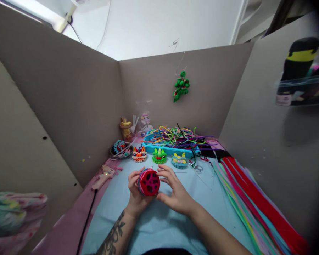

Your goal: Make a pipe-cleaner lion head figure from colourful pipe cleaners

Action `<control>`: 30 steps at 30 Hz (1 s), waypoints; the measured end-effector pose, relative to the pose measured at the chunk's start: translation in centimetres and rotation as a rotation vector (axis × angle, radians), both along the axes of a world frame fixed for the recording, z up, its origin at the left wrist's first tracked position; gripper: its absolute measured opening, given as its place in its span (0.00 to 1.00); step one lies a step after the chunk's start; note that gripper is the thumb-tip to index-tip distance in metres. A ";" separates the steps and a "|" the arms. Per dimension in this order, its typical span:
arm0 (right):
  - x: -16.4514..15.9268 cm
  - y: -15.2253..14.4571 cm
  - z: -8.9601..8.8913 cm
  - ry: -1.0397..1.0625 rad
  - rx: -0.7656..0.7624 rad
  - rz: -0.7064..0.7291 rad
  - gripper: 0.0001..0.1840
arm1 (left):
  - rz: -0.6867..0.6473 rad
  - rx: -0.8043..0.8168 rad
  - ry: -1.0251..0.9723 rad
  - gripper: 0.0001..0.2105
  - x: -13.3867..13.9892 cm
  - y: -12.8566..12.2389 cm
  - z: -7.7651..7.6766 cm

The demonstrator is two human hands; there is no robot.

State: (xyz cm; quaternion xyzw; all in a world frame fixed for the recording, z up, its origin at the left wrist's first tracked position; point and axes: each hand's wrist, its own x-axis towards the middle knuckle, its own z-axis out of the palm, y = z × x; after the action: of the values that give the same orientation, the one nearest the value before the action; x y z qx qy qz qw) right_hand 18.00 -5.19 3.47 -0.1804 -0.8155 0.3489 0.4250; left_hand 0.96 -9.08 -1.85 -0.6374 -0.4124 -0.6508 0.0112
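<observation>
My left hand (135, 191) is wrapped round a red, round fuzzy piece (149, 182) that looks made of pipe cleaners. Its round face is turned up, with dark openings between magenta parts, and some blue and pink shows along its left side. Beside it, my right hand (175, 191) is cupped with fingers and thumb apart, very close to the right edge; whether the fingertips touch is unclear. Three small fuzzy animal-like figures stand in a row beyond my hands: an orange one (139, 154), a green one (159, 156) and a light blue and yellow one (179, 160).
A blue tray (164, 150) heaped with pipe cleaners stands at the back. Long pipe cleaners (250, 198) lie along the right. Scissors (198, 168) rest right of the figures. A corded glue gun (103, 177) and a dark bowl (113, 153) are at left. Grey panels (154, 85) surround the table.
</observation>
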 end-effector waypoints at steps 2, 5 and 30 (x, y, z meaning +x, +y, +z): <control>-0.3 0.0 -0.6 0.006 -0.049 0.030 0.38 | 0.009 0.001 0.039 0.37 0.0 0.2 -0.3; -0.8 0.1 -1.3 0.016 0.069 -0.026 0.42 | -0.018 -0.020 0.091 0.36 0.0 0.4 -0.6; 0.2 1.7 0.1 -0.072 0.412 -0.320 0.09 | 0.085 -0.076 0.464 0.33 0.1 0.5 0.0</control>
State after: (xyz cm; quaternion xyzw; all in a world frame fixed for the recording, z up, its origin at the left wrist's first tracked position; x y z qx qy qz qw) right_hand 18.24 -3.51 3.62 -0.2292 -0.8450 0.0971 0.4732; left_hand 1.08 -8.59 -1.81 -0.7518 -0.4494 -0.4701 0.1089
